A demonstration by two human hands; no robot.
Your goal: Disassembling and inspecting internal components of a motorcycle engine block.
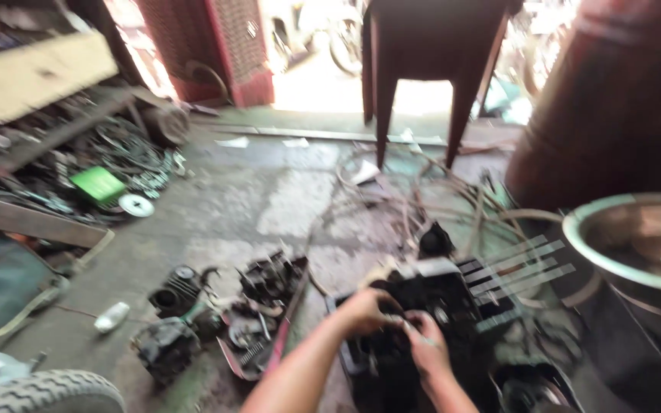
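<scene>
Grey, oil-stained concrete floor (269, 199) runs up to a sunlit doorway at the top of the frame, scrap parts heaped upper left. Lower centre, the left hand (365, 310) and right hand (426, 348) rest on a black engine (437, 306); blur hides whether the fingers clasp it (engine bottom cut off).

Motion blur hides what both hands' fingers (392, 317) grip on the black engine (437, 306).
</scene>
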